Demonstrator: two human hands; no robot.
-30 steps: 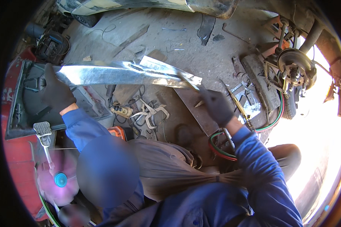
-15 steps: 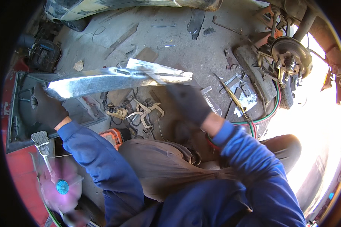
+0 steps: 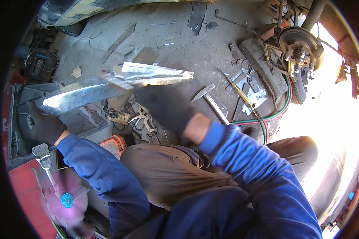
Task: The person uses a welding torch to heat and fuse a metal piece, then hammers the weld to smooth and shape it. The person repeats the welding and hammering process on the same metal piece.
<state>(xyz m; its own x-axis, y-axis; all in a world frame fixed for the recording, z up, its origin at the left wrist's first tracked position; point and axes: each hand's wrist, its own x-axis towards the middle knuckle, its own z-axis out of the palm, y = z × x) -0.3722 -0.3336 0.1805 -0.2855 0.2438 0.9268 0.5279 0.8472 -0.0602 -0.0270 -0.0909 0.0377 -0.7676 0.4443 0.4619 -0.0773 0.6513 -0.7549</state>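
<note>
A long, bent, shiny sheet-metal strip [image 3: 73, 96] lies across in front of me. At its left end my left hand [image 3: 46, 124], in a dark glove, is closed on the edge. My gloved right hand [image 3: 165, 107], smeared by motion, is closed on a flat metal tool [image 3: 117, 82] that reaches over the strip's middle. The tool is too blurred to tell its exact kind. To the right of that hand a hammer [image 3: 215, 105] lies on the floor. Beneath the strip, locking clamp pliers [image 3: 146, 121] lie partly hidden by my right hand.
A red panel with a dark recess [image 3: 12, 157] stands at left, near a spinning pink fan [image 3: 66, 200]. An orange-and-grey case [image 3: 114, 145] sits by my knee. At right are a brass torch [image 3: 243, 97] with red and green hoses [image 3: 282, 111] and a brake disc [image 3: 301, 47].
My right hand and the flat tool have swept left along the strip, uncovering the hammer. The whole view has shifted slightly; my left hand keeps its grip.
</note>
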